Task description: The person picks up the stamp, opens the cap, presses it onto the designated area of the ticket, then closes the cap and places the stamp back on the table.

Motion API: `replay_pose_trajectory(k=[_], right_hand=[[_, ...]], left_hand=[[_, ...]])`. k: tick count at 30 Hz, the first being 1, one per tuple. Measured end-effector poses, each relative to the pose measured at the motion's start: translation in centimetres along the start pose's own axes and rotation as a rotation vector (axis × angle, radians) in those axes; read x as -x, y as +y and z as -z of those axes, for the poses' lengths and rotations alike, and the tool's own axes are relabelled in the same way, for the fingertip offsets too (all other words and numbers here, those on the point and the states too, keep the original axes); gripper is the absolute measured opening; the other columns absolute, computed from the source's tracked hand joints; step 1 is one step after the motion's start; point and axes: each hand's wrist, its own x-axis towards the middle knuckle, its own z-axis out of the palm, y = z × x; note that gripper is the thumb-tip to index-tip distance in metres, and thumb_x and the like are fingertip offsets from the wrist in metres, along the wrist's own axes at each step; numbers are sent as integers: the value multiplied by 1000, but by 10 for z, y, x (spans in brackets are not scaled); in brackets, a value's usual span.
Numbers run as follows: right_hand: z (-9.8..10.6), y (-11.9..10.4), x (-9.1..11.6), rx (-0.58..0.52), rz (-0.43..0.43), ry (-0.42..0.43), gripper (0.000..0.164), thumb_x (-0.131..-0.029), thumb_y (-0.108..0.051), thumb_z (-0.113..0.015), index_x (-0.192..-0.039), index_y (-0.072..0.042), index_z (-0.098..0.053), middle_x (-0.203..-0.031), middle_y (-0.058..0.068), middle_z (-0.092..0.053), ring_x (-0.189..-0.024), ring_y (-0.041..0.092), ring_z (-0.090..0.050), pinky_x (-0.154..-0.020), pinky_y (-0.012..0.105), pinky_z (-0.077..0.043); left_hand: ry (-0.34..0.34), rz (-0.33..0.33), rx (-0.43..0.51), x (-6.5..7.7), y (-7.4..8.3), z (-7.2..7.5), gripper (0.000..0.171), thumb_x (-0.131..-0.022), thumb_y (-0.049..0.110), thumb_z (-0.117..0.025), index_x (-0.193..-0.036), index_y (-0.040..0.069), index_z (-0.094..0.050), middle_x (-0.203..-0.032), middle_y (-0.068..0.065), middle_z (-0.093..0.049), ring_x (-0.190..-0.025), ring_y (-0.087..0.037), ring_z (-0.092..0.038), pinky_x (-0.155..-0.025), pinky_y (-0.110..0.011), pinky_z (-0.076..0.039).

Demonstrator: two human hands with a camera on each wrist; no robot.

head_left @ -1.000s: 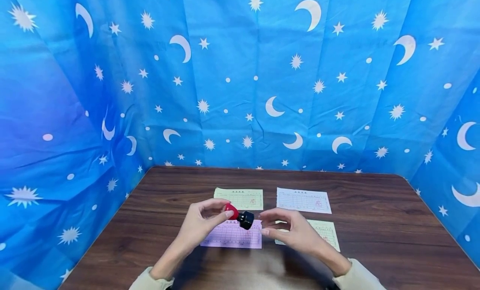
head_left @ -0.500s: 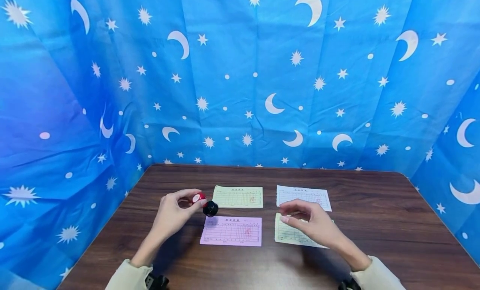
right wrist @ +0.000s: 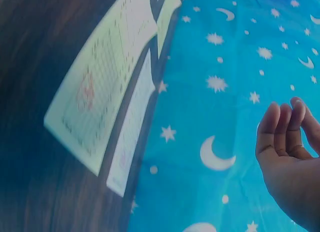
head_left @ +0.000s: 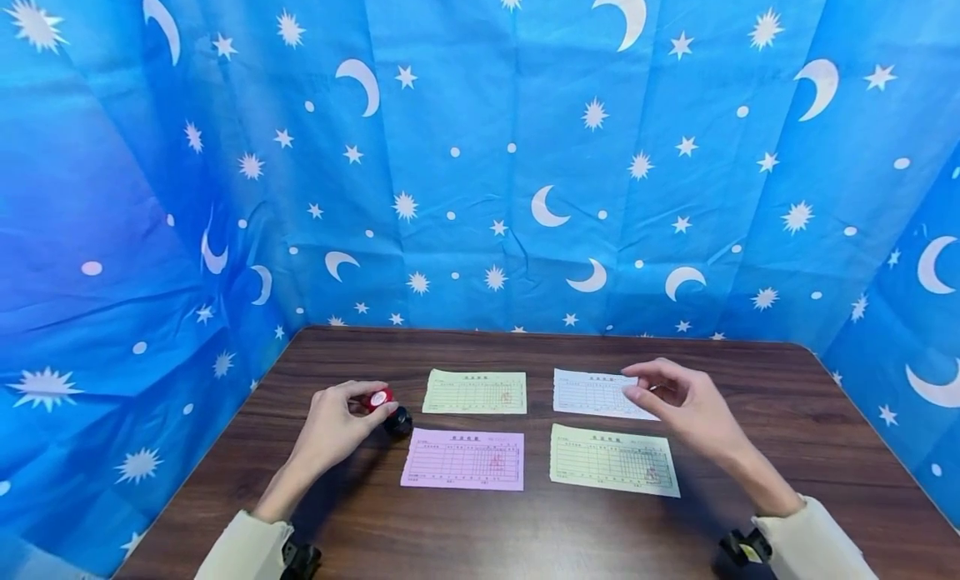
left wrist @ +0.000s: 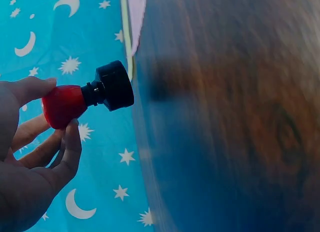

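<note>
A stamp (left wrist: 114,86) with a rounded red knob and a black base is in my left hand (head_left: 330,422). Thumb and fingers pinch the red knob, and the black end points down toward the table, its dark shadow showing in the left wrist view. In the head view it sits just left of the purple slip (head_left: 461,462). My right hand (head_left: 690,401) holds nothing; its fingers curve loosely over the right end of the white slip (head_left: 588,390). Nearer me lies a pale green slip (head_left: 600,459) with a red mark toward its right end.
Another green slip (head_left: 468,392) lies at the back, behind the purple one. All the printed slips rest flat on a dark wooden table (head_left: 495,538). A blue curtain (head_left: 480,188) with moons and stars surrounds the far side and both flanks.
My left hand has carried the stamp left and lower, off the purple slip. My right hand has moved right and back, uncovering the near green slip.
</note>
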Motion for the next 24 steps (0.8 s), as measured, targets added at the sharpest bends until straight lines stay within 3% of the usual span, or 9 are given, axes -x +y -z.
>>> replay_pose_trajectory(k=[7, 13, 19, 24], right_hand=[[19, 5, 3, 27, 24, 51, 24, -102, -21, -70, -126, -16, -72, -111, 8, -75, -91, 4, -68, -78, 17, -55], [29, 11, 5, 35, 21, 73, 26, -102, -20, -70, -127, -13, -71, -116, 8, -75, -92, 3, -71, -75, 19, -57], [36, 15, 5, 59, -5, 89, 29, -102, -24, -71, -128, -12, -71, -112, -10, -74, -92, 0, -72, -74, 20, -57], [44, 18, 4, 105, 11, 117, 28, -103, -25, -70, -129, -14, -71, -108, -27, -69, -90, 0, -67, -71, 18, -53]], left_hand=[[-37, -34, -43, -1, -3, -1, 32, -87, 19, -87, -114, 4, -80, -101, -13, -79, -82, -15, -73, -69, -20, -57], [-54, -6, -30, -3, -7, -4, 35, -86, 22, -88, -116, 8, -80, -105, -12, -80, -85, -15, -74, -71, -20, -57], [-75, 2, -24, -1, -6, -5, 36, -86, 23, -88, -119, 10, -80, -106, -11, -78, -85, -14, -73, -72, -23, -59], [-98, 9, -22, -1, -5, -1, 49, -88, 33, -86, -130, 10, -74, -116, -14, -78, -87, -16, -75, -76, -33, -62]])
